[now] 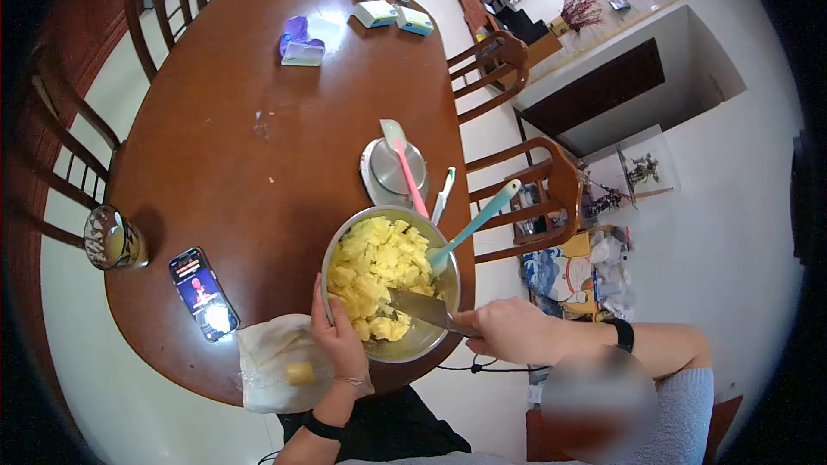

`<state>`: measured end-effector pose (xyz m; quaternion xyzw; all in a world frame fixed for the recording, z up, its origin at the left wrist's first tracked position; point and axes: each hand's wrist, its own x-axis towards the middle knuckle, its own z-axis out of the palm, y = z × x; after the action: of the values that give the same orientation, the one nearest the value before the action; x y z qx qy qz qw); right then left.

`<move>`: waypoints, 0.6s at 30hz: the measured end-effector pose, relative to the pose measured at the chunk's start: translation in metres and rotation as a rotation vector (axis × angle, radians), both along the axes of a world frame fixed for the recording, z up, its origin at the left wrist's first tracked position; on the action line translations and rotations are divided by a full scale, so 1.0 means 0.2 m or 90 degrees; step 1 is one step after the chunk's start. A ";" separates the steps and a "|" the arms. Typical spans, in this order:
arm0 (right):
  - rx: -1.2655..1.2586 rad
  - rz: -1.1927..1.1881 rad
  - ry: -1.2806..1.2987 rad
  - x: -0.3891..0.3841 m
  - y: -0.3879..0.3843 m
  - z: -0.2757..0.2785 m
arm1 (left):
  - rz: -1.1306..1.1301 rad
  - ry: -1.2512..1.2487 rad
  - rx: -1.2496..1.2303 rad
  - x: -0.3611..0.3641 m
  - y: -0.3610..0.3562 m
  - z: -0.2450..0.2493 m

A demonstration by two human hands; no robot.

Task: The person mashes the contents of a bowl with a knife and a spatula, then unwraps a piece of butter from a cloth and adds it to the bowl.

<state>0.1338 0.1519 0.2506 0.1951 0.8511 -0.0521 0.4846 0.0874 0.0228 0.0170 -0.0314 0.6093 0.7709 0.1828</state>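
Note:
A round metal bowl (330, 269) sits near the table edge, filled with yellow chunks (370, 250) that look soft and uneven. My left hand (340, 340) grips the bowl's near left side, fingers along the outside wall. In my right hand (512, 330) is a kitchen knife (419, 307), its broad metal blade reaching down into the chunks; part of the blade edge is hidden among them. A turquoise-handled spatula (474, 224) leans in the bowl against its right rim.
Beyond the bowl, a pink-handled spatula (403, 155) lies across a round metal dish (392, 174), beside a white-handled tool (444, 194). At left are a phone (204, 293), a glass (116, 239) and a plastic bag (280, 362). Wooden chairs (525, 202) flank the table (233, 164).

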 end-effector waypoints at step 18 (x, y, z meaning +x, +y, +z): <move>-0.279 -0.608 -0.004 0.12 0.28 -0.30 | 0.016 0.013 -0.036 0.00 0.01 -0.02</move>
<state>0.1585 0.2077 0.1912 0.4558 0.6351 -0.4433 0.4386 0.0874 0.0248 0.0128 -0.0365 0.6324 0.7558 0.1659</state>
